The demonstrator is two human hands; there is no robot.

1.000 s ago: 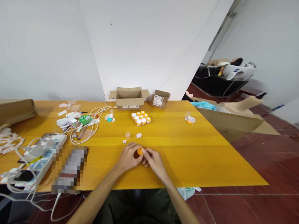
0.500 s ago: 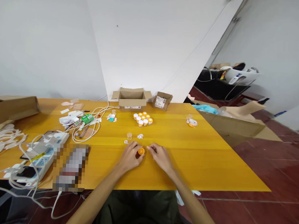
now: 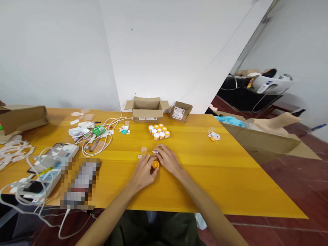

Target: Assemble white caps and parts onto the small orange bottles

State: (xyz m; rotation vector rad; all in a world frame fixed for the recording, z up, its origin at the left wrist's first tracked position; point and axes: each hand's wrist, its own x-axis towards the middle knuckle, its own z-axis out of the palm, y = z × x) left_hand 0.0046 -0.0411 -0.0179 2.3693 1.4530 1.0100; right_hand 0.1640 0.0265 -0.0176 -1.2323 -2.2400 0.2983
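Observation:
My left hand (image 3: pixel 145 172) rests on the table with thumb and fingers curled round a small round orange cup (image 3: pixel 155 165), whose open top faces up. My right hand (image 3: pixel 166 159) reaches over the far side of that cup. Its fingertips are at a few small white discs with dark marks (image 3: pixel 155 151), partly covering them; its thumb and fingers look a little apart. Just left of the discs stands a small clear cup (image 3: pixel 144 150). Another white piece with dark marks (image 3: pixel 140 156) lies beside my left fingertips.
Several white-and-orange lidded jars (image 3: pixel 159 132) stand grouped farther back, before an open cardboard box (image 3: pixel 147 110) and a smaller carton (image 3: pixel 181 112). Loose parts (image 3: pixel 214 135) lie at right. At left are a power strip (image 3: pixel 54 169), tangled white cables and a phone-like blurred object (image 3: pixel 79 184).
My right hand has moved forward and left, from beside the orange cup to the marked white discs. My left hand keeps hold of the cup. The view has shifted slightly.

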